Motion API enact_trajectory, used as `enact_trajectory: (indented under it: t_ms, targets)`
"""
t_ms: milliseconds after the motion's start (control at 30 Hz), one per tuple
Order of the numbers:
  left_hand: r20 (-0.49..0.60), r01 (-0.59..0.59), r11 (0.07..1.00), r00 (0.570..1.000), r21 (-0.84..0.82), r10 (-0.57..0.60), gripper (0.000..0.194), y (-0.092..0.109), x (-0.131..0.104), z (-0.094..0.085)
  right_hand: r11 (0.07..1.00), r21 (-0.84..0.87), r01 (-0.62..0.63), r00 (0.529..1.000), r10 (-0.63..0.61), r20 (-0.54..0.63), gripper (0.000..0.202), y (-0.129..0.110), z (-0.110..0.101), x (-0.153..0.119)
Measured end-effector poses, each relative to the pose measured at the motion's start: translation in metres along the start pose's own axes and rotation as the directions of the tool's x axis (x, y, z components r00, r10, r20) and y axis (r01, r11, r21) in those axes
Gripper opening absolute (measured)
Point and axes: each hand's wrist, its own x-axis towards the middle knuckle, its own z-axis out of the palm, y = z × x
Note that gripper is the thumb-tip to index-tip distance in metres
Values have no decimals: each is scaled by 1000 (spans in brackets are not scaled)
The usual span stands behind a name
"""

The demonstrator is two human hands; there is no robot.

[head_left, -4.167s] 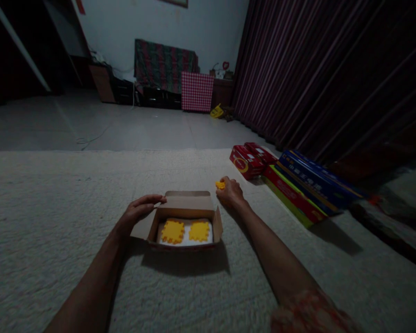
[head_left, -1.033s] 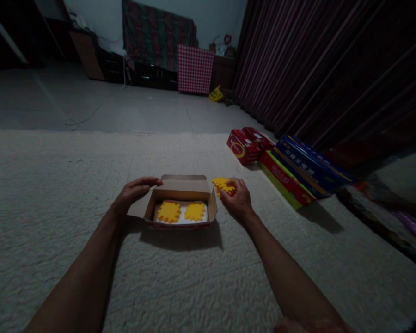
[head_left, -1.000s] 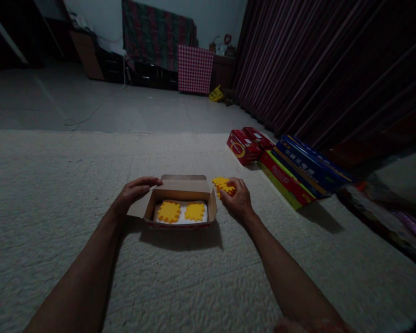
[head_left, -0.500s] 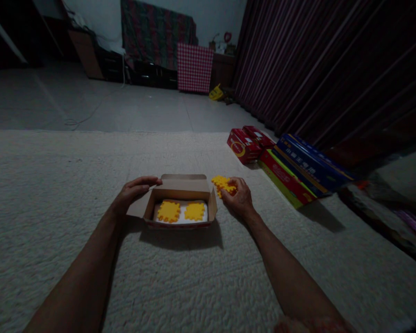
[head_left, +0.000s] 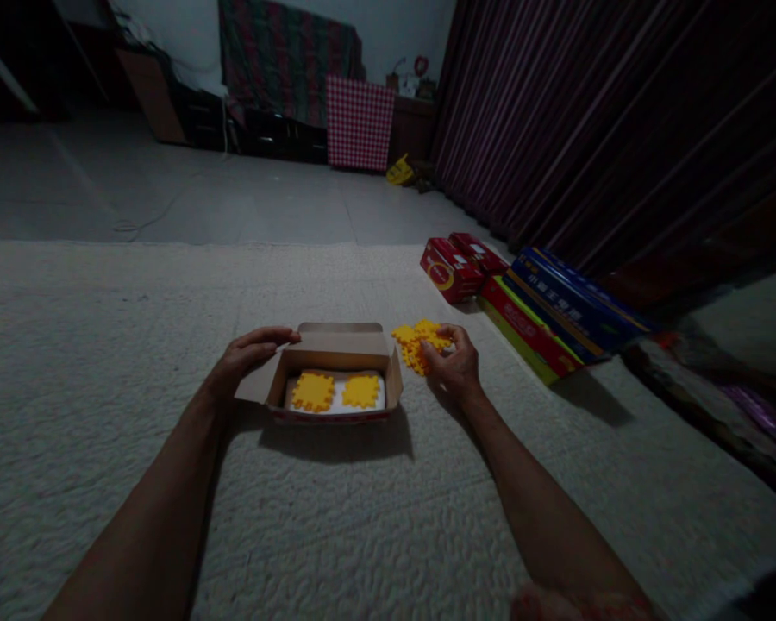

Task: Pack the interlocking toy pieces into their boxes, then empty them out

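Note:
An open cardboard box (head_left: pixel 329 417) sits on the pale quilted mat in front of me, its flaps spread outward. Inside it, two yellow notched square tiles (head_left: pixel 313 392) lie side by side on a white base. My left hand (head_left: pixel 249 358) is at the box's left flap, fingers stretched out and fingertips touching near its upper corner. Just right of the box, my right hand (head_left: pixel 453 360) grips several more yellow notched tiles (head_left: pixel 417 339) between thumb and fingers. They overlap and fan out toward the box; the fingers partly cover them.
To the right stand red boxes (head_left: pixel 453 269), a red and green box (head_left: pixel 530 332) and a large blue box (head_left: pixel 575 302). A dark pleated curtain (head_left: pixel 523 112) hangs behind them. Beyond the mat (head_left: pixel 135 302) is a tiled floor with a low cabinet and a checked cloth (head_left: pixel 359 123).
My right hand has shifted slightly right, and the tiles in it are more fanned apart. My left hand stays at the flap. The whole view has moved a little.

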Motion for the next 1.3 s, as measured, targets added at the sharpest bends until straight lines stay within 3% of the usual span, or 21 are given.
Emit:
enact_trajectory:
  t_ms: [167,300,700,1033,1300]
  targets:
    - [16,-5,1000,1000,22,4,32,2,-1,2,975,-123,183,983,-177,58,27,-3,-9,-33]
    - [-11,-13,999,1000,31,14,29,5,-4,5,946,-184,267,962,-249,114,27,-3,-14,-53]
    - [-21,2,999,1000,37,-2,32,6,-7,5,876,-380,297,951,-237,198,28,-7,-19,-66]
    - [-15,-7,1000,1000,8,7,32,5,-9,6,861,-389,327,937,-242,251,30,-14,-24,-80]
    - [-10,7,1000,1000,27,-7,28,3,-4,3,885,-369,283,948,-200,248,33,-18,-24,-78]
